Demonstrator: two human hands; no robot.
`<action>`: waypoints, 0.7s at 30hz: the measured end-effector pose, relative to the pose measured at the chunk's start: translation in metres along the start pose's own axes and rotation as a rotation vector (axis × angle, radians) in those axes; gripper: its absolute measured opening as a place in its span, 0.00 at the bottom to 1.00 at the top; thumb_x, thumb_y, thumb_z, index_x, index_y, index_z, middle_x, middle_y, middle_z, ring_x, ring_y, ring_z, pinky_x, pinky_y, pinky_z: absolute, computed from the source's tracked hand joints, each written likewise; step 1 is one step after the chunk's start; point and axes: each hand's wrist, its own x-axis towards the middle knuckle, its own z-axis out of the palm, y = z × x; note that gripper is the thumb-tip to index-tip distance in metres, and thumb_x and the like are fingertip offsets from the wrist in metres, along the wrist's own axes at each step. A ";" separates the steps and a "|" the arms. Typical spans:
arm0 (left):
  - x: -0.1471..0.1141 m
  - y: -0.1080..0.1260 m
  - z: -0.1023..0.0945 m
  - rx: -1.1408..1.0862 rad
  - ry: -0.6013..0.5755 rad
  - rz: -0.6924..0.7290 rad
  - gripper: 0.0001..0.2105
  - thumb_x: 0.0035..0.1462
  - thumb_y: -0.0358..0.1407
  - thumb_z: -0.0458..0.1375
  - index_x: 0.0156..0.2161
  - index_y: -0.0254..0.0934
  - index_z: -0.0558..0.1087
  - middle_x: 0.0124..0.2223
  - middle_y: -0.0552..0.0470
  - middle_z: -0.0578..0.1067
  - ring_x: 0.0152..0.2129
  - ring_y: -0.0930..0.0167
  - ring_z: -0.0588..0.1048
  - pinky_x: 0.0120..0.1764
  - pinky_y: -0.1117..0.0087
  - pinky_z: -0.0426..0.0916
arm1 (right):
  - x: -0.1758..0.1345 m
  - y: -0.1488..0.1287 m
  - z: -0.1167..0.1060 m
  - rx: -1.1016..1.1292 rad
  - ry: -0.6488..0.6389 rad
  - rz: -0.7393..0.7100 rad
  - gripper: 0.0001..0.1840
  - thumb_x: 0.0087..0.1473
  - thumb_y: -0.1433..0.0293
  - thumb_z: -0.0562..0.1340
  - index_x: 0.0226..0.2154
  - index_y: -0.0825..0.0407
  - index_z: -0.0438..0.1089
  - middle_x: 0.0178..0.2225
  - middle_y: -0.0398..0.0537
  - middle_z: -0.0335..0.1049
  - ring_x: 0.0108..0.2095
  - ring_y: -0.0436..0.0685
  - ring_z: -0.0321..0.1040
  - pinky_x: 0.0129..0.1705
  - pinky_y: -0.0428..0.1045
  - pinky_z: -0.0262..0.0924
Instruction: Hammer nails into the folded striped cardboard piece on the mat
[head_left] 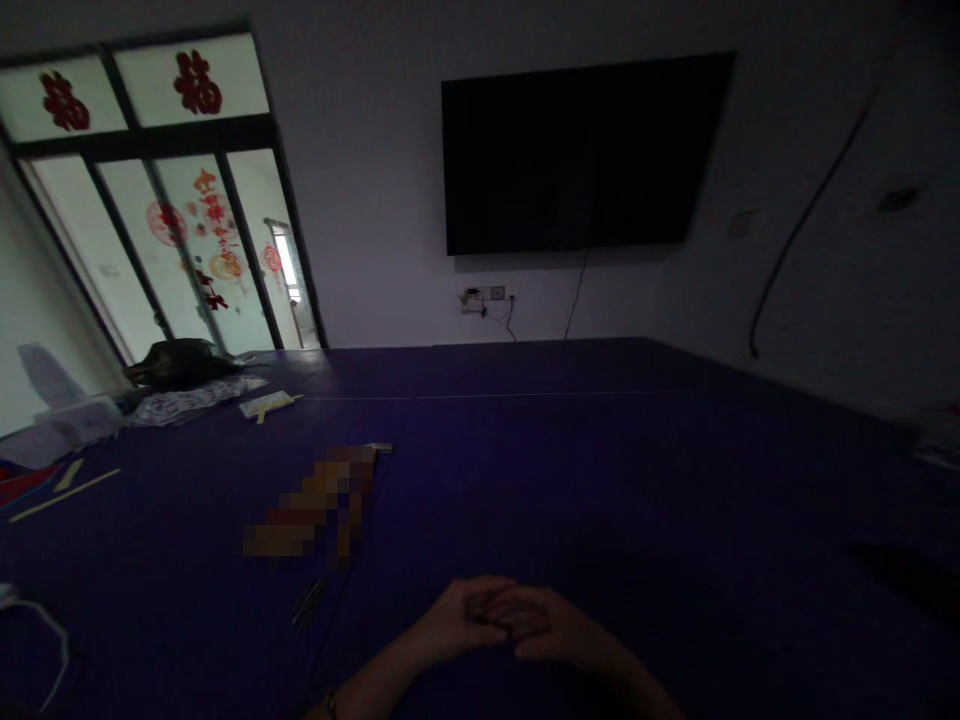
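Note:
My left hand (463, 618) and my right hand (553, 625) meet low in the middle of the view, above a dark blue-purple surface (600, 470). Their fingers are curled and laced together, and I see no object between them; the palms are hidden. Left of the hands lie several thin dark rods (308, 603). Farther off is an orange and brown item (311, 510), blurred into blocks so its kind does not show. A small metallic end (382, 448) sticks out at its far side.
At far left are a dark bag (184, 362), a crumpled patterned sheet (187, 402), a white packet with yellow strips (268, 404), a long yellow strip (66, 496) and a white cable (56, 630). A television (585, 155) hangs on the wall, right of a glass door (187, 240).

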 end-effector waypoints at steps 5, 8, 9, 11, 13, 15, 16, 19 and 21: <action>0.002 -0.013 -0.007 -0.051 -0.003 0.044 0.32 0.31 0.30 0.67 0.47 0.36 0.66 0.49 0.43 0.69 0.48 0.60 0.64 0.52 0.56 0.53 | 0.000 0.003 0.000 0.005 0.108 -0.061 0.25 0.35 0.69 0.68 0.40 0.50 0.68 0.42 0.51 0.69 0.47 0.60 0.61 0.53 0.59 0.48; 0.003 -0.019 -0.009 -0.049 0.024 0.054 0.31 0.32 0.30 0.67 0.47 0.36 0.67 0.49 0.44 0.69 0.48 0.60 0.64 0.52 0.55 0.53 | 0.001 0.005 0.001 -0.004 0.117 -0.080 0.24 0.34 0.70 0.68 0.40 0.51 0.68 0.43 0.52 0.69 0.48 0.61 0.61 0.53 0.59 0.48; 0.003 -0.020 -0.010 -0.042 0.031 0.060 0.30 0.33 0.29 0.67 0.47 0.36 0.67 0.49 0.44 0.69 0.48 0.60 0.64 0.52 0.55 0.52 | 0.001 0.007 0.001 -0.007 0.121 -0.079 0.25 0.34 0.70 0.68 0.39 0.52 0.69 0.43 0.52 0.69 0.48 0.61 0.61 0.53 0.59 0.48; 0.004 -0.022 -0.011 -0.038 0.035 0.078 0.29 0.33 0.29 0.66 0.47 0.36 0.67 0.49 0.44 0.69 0.49 0.60 0.64 0.52 0.55 0.52 | 0.002 0.010 0.001 -0.008 0.147 -0.071 0.25 0.32 0.70 0.69 0.39 0.52 0.69 0.43 0.52 0.69 0.47 0.61 0.62 0.53 0.58 0.49; 0.004 -0.022 -0.011 -0.049 0.024 0.093 0.29 0.34 0.29 0.66 0.47 0.36 0.67 0.49 0.44 0.69 0.49 0.60 0.63 0.53 0.55 0.51 | 0.003 0.013 0.000 -0.009 0.154 -0.065 0.26 0.32 0.70 0.69 0.40 0.52 0.69 0.44 0.52 0.68 0.47 0.60 0.62 0.53 0.57 0.49; 0.004 -0.021 -0.010 -0.060 0.010 0.087 0.29 0.34 0.29 0.66 0.47 0.37 0.67 0.49 0.44 0.68 0.49 0.60 0.63 0.53 0.55 0.51 | 0.003 0.014 -0.002 -0.008 0.137 -0.067 0.26 0.33 0.70 0.68 0.40 0.52 0.68 0.44 0.52 0.68 0.47 0.60 0.62 0.53 0.57 0.49; 0.004 -0.020 -0.010 -0.062 0.006 0.084 0.29 0.35 0.29 0.66 0.47 0.36 0.67 0.49 0.44 0.68 0.49 0.60 0.63 0.53 0.55 0.51 | 0.003 0.013 -0.002 -0.012 0.130 -0.070 0.25 0.34 0.70 0.68 0.40 0.52 0.69 0.44 0.52 0.68 0.47 0.60 0.62 0.53 0.57 0.49; 0.005 -0.018 -0.009 -0.055 -0.008 0.070 0.29 0.35 0.29 0.66 0.47 0.35 0.67 0.49 0.43 0.69 0.49 0.60 0.64 0.52 0.55 0.52 | 0.004 0.011 -0.002 -0.049 0.138 -0.067 0.22 0.35 0.69 0.68 0.38 0.53 0.70 0.43 0.52 0.69 0.47 0.60 0.62 0.53 0.57 0.49; 0.005 -0.017 -0.008 -0.055 -0.009 0.065 0.29 0.34 0.29 0.66 0.47 0.36 0.66 0.49 0.43 0.69 0.49 0.60 0.64 0.52 0.55 0.53 | 0.004 0.009 -0.001 -0.082 0.153 -0.048 0.22 0.35 0.68 0.67 0.38 0.53 0.70 0.42 0.52 0.70 0.47 0.61 0.62 0.52 0.58 0.50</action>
